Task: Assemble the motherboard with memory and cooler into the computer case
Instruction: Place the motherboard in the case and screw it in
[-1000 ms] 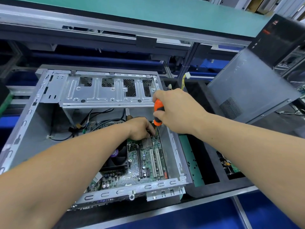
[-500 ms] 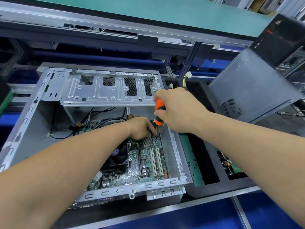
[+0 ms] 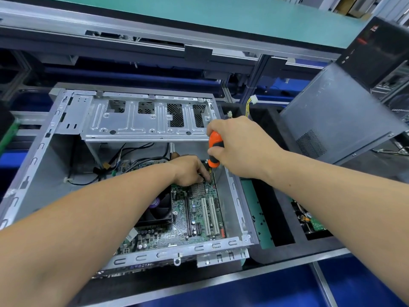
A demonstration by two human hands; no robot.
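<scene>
An open grey computer case [image 3: 42, 165] lies on its side in front of me. Inside it rests the green motherboard [image 3: 199, 220] with white slots and a black cooler fan [image 3: 159, 209]. My right hand [image 3: 241, 145] grips an orange-and-black screwdriver [image 3: 214, 149], held upright with its tip down at the board's far right corner. My left hand [image 3: 190, 170] rests on the board beside a small silver heatsink [image 3: 197, 189], its fingers pinched around the screwdriver's tip. Whatever sits under those fingertips is hidden.
A metal drive cage [image 3: 143, 120] spans the case's far side, with black cables [image 3: 132, 160] below it. A black foam tray [image 3: 278, 218] holding another board lies right of the case. A grey side panel [image 3: 336, 116] leans at the right. A yellow-wired connector [image 3: 252, 100] hangs behind.
Both hands stay at the board's far right corner with the screwdriver upright. Only the view has shifted slightly.
</scene>
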